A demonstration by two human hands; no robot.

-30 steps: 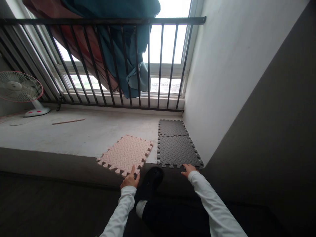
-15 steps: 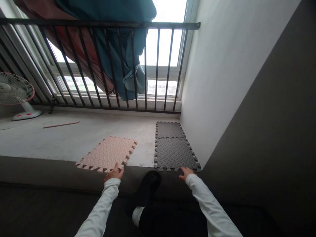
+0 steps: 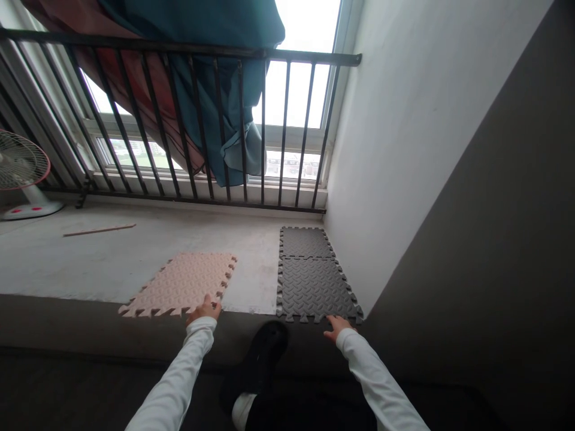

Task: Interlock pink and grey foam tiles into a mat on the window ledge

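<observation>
A pink foam puzzle mat [image 3: 179,281] with toothed edges lies on the pale ledge, its front edge reaching the ledge's lip. My left hand [image 3: 204,308] is closed at its front right corner, one finger on top and the rest partly hidden. To the right, two dark grey foam mats of the same kind lie joined one behind the other along the wall: a far mat [image 3: 305,242] and a near mat [image 3: 314,287]. My right hand [image 3: 338,327] rests at the near mat's front edge, thumb and fingers apart. A strip of bare ledge separates pink from grey.
A black railing [image 3: 179,48] runs behind the ledge [image 3: 90,263], with blue and red cloth [image 3: 242,120] hanging by the window. A fan [image 3: 27,173] and a thin stick [image 3: 99,230] are on the left. A white wall [image 3: 395,149] borders the right. My black shoe [image 3: 272,341] is below the ledge.
The pink mat has shifted and turned slightly leftward, with my left hand still at its corner. My right hand stays by the grey mat's front edge. The whole view has tilted a little.
</observation>
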